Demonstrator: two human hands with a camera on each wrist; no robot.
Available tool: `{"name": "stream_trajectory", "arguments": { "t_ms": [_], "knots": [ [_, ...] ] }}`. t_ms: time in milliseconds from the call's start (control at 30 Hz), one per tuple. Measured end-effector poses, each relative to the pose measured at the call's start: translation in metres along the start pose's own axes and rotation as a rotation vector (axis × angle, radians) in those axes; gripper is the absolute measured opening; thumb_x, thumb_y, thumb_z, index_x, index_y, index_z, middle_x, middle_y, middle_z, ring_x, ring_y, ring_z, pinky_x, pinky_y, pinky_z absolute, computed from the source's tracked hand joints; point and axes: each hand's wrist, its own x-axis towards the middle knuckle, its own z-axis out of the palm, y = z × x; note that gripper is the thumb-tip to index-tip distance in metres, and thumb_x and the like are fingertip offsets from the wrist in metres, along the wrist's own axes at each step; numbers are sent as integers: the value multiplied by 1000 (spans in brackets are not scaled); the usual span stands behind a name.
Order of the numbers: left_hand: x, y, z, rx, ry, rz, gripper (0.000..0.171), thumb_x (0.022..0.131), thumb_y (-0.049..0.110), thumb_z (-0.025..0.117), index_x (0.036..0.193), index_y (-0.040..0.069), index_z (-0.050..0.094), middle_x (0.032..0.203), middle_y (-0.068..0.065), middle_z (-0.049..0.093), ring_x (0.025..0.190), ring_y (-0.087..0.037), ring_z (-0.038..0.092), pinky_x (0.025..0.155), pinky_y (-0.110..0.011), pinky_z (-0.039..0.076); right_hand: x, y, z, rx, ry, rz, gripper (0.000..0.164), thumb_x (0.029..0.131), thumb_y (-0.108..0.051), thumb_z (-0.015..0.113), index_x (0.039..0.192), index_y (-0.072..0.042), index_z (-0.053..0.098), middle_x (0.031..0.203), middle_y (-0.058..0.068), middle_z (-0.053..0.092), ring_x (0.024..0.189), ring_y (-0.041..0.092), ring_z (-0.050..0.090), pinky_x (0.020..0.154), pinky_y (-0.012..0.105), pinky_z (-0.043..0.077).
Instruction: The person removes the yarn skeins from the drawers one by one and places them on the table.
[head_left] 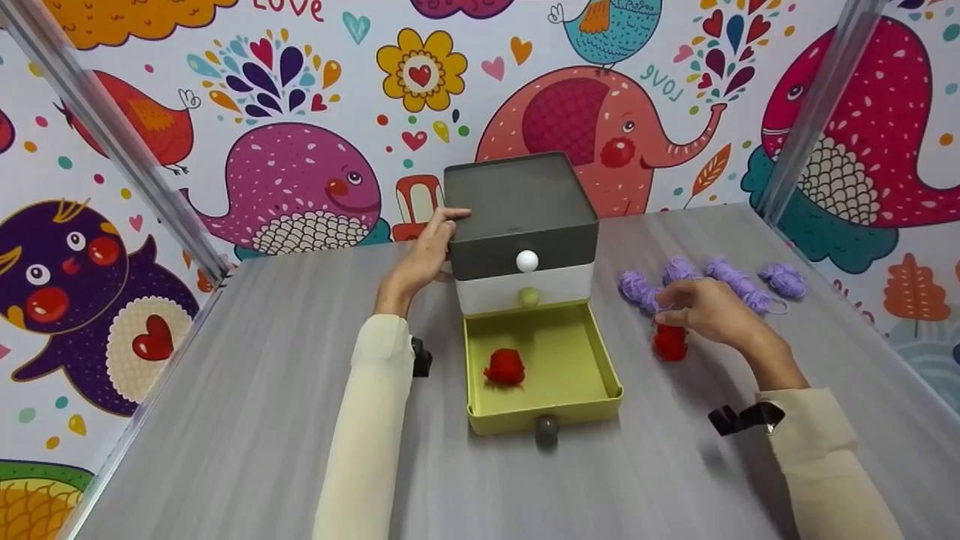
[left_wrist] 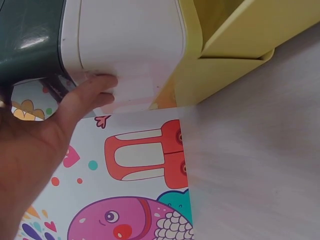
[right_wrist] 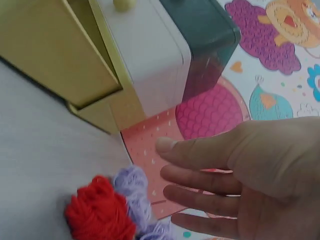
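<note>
A small three-tier drawer box (head_left: 517, 199), dark grey over white over yellow-green, stands toward the back of the table. Its bottom drawer (head_left: 577, 367) is pulled out, with a red yarn ball (head_left: 506, 367) inside. My left hand (head_left: 427, 251) rests against the box's left side, one finger lying over the top edge; in the left wrist view, fingertips (left_wrist: 106, 82) touch the white tier. On the right, my right hand (head_left: 709, 307) is over a second red yarn bundle (head_left: 670, 343). The right wrist view shows its fingers extended, apart from that bundle (right_wrist: 100, 210).
Several purple yarn skeins (head_left: 735, 285) lie on the grey table (head_left: 285, 390) behind and beside my right hand. A dark round knob (head_left: 547, 429) sticks out from the open drawer's front. Patterned panels (head_left: 300, 172) close off the back and sides.
</note>
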Motion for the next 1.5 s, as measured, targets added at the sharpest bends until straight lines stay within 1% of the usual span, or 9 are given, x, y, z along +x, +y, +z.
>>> {"name": "stream_trajectory", "arguments": {
  "t_ms": [100,333,533,667,800,967,1133,1333,1500],
  "knots": [
    [1,0,0,-8,-3,-4,39,109,37,26,146,32,39,142,-20,43,118,-40,59,92,-62,54,-3,-12,1,0,31,-14,34,93,-23,71,123,-6,68,115,16,69,99,26,67,88,43,60],
    [1,0,0,-2,-9,-8,38,109,37,27,145,33,38,144,-18,40,123,-42,57,94,-63,52,-10,-37,8,-32,99,-105,27,92,-22,72,116,-10,73,111,14,72,98,28,67,79,39,62],
    [2,0,1,7,-8,-29,38,109,38,27,145,34,38,148,-17,37,126,-43,53,98,-66,49,-14,-48,16,-40,74,-150,30,92,-19,72,120,-8,71,116,15,72,105,31,67,89,47,60],
    [1,-1,-1,4,-10,-23,38,109,38,27,145,34,38,147,-17,38,126,-44,54,97,-66,49,-14,-55,22,-49,97,-195,32,91,-16,73,121,-6,70,119,16,71,108,35,67,92,51,57],
    [0,-1,-1,-3,-12,-18,38,109,39,27,145,34,38,147,-18,38,125,-44,55,97,-67,49,-12,-61,34,-62,136,-251,31,90,-14,74,119,-6,71,118,15,72,109,35,67,92,54,56],
    [0,-2,-1,-2,-11,-16,39,109,39,27,145,33,38,147,-19,37,125,-45,55,97,-67,49,-11,-69,52,-97,163,-320,31,88,-13,76,117,-4,71,114,14,73,108,33,68,90,52,57],
    [0,-2,-1,-3,-13,-12,39,109,38,26,146,32,38,148,-19,37,125,-44,55,96,-67,49,-12,-76,65,-96,123,-349,34,87,-15,77,119,-6,71,116,12,73,109,31,67,92,50,56],
    [0,-1,-1,-12,-13,-28,38,109,36,27,145,33,38,137,-19,46,120,-40,59,95,-62,52,-14,-83,77,-115,81,-409,39,86,-20,79,122,-7,69,118,12,73,109,31,68,93,50,56],
    [1,0,-2,-4,-13,-28,38,109,36,26,145,33,38,138,-18,45,120,-40,59,94,-61,53,-13,-92,88,-121,24,-390,42,87,-22,78,125,-7,68,121,12,71,112,31,66,96,49,55]
  ]
}}
